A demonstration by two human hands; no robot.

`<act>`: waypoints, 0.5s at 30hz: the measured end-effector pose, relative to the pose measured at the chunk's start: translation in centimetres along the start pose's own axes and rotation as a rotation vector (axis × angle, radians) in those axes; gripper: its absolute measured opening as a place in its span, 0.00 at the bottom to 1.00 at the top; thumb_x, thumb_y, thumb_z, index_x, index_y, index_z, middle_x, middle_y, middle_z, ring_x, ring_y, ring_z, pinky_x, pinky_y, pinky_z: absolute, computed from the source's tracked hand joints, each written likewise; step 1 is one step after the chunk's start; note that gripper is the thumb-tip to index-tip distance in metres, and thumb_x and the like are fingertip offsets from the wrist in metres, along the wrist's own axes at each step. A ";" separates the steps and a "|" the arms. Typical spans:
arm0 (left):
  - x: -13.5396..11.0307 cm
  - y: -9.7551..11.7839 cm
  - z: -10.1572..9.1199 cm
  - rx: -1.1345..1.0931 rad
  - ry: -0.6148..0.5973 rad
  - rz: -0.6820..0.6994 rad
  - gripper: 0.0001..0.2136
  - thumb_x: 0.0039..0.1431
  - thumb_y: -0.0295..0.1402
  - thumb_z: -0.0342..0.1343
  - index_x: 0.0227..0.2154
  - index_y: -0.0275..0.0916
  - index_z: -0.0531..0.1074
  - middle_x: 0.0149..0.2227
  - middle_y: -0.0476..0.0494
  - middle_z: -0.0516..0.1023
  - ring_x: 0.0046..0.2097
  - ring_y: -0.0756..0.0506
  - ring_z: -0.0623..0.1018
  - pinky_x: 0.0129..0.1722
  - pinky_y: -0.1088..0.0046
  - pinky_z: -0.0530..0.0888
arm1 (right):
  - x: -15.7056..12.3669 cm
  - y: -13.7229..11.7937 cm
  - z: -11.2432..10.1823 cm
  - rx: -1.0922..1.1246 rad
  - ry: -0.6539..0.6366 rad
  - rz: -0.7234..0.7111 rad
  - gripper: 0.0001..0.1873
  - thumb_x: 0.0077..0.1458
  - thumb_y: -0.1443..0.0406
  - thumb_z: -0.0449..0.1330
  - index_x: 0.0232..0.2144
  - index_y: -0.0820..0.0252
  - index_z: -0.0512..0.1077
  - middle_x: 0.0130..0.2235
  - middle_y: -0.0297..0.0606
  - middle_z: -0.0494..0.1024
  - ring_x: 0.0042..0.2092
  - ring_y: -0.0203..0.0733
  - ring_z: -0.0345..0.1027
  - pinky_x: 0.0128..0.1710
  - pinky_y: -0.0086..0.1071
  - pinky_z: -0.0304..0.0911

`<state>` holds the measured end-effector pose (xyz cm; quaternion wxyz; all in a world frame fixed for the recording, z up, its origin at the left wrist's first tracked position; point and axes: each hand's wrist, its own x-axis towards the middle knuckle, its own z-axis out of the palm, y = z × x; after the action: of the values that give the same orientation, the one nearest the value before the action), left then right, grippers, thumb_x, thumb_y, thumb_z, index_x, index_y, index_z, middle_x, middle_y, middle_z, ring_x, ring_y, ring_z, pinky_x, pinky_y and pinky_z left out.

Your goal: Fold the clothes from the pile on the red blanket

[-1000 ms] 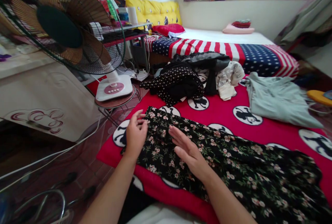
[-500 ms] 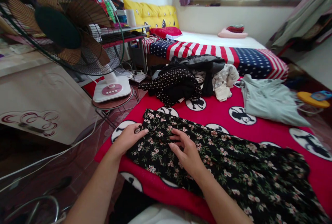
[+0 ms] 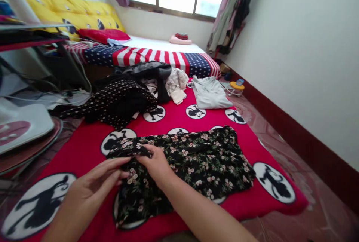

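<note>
A black garment with pink flowers (image 3: 185,159) lies spread across the red blanket (image 3: 179,116) in front of me. My right hand (image 3: 157,163) pinches a raised fold of it near its upper left end, fingers closed on the cloth. At the garment's left edge is my left hand (image 3: 98,184), its fingers stretched out and apart from the thumb, fingertips close to the same fold. Whether those fingertips touch the cloth I cannot tell.
Behind the garment sits a heap of dark clothes, a polka-dot piece (image 3: 120,100) among them. A pale grey-green top (image 3: 210,92) lies folded at the blanket's far right. A fan base (image 3: 22,126) rests on a stool at left; a yellow stool (image 3: 237,85) stands by the wall.
My view has swung to the right. The right hand has closed on a fold of the floral garment. My left hand has come off the cloth's end and straightened its fingers.
</note>
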<state>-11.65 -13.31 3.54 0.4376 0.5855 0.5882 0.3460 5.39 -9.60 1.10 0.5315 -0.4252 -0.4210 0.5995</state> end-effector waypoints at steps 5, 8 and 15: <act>1.3 1.2 1.9 0.218 0.122 0.254 0.17 0.57 0.48 0.54 0.45 0.47 0.77 0.50 0.48 0.78 0.54 0.39 0.75 0.61 0.57 0.66 | -1.0 -5.1 -6.6 0.034 0.166 -0.082 0.15 0.43 0.58 0.67 0.34 0.59 0.79 0.34 0.33 0.80 0.39 0.42 0.71 0.46 0.34 0.63; 2.3 2.2 5.6 0.187 -0.031 0.442 0.17 0.60 0.43 0.51 0.48 0.47 0.76 0.54 0.46 0.75 0.58 0.40 0.71 0.62 0.59 0.65 | -2.5 -7.3 -12.1 -0.008 0.325 -0.106 0.15 0.42 0.57 0.68 0.34 0.59 0.78 0.35 0.33 0.80 0.39 0.42 0.72 0.46 0.35 0.63; 4.2 4.2 15.9 0.245 -0.245 0.628 0.20 0.64 0.35 0.45 0.58 0.43 0.67 0.63 0.41 0.64 0.64 0.42 0.63 0.64 0.60 0.61 | -6.9 -7.3 -22.3 -0.085 0.711 -0.071 0.22 0.35 0.54 0.71 0.33 0.60 0.78 0.36 0.39 0.81 0.39 0.48 0.74 0.43 0.39 0.66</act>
<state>4.85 -10.54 0.99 0.3035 0.8231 0.3597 0.3177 29.29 -14.75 2.23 0.6472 -0.6139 -0.2488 0.3774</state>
